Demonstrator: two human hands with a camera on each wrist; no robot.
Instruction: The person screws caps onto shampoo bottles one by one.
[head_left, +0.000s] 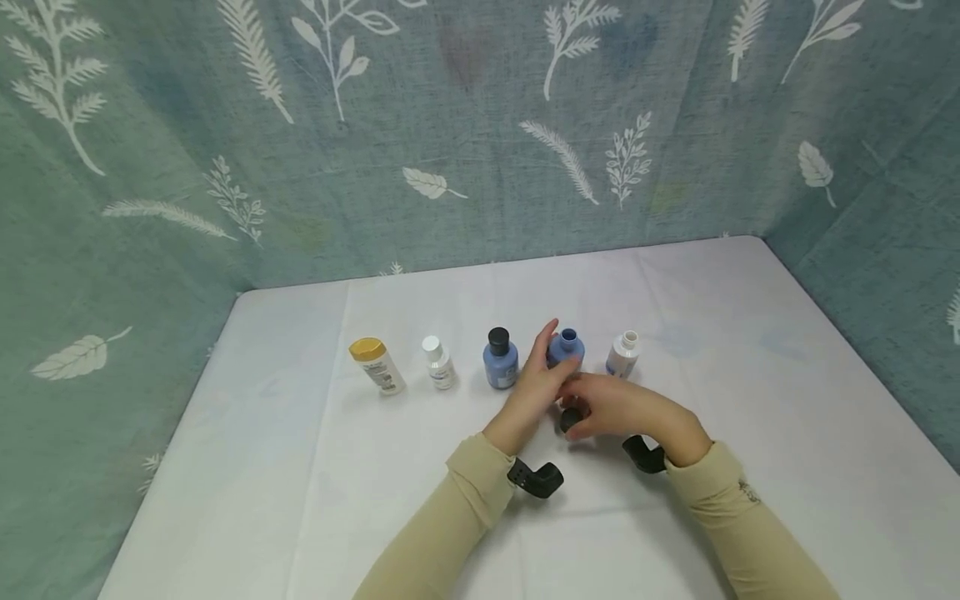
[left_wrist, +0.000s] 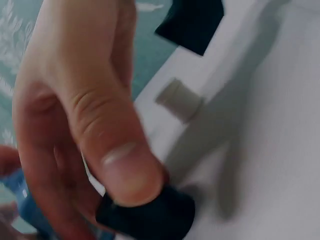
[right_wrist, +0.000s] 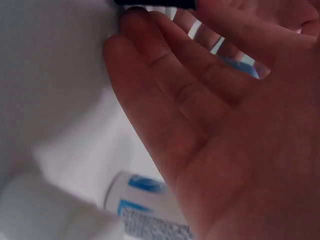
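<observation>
My left hand grips an uncapped blue bottle, which stands upright at the table's middle right. Just in front of it, my right hand pinches a black cap between thumb and fingers. In the left wrist view the right thumb presses on that same cap, and part of the blue bottle shows at the lower left. An open-necked white bottle stands right of the blue one; its printed label appears in the right wrist view. Fingers hide much of the blue bottle.
A second blue bottle with its black cap on stands left of the hands. Further left are a white-capped white bottle and a yellow-capped white bottle. A loose white cap lies on the white table.
</observation>
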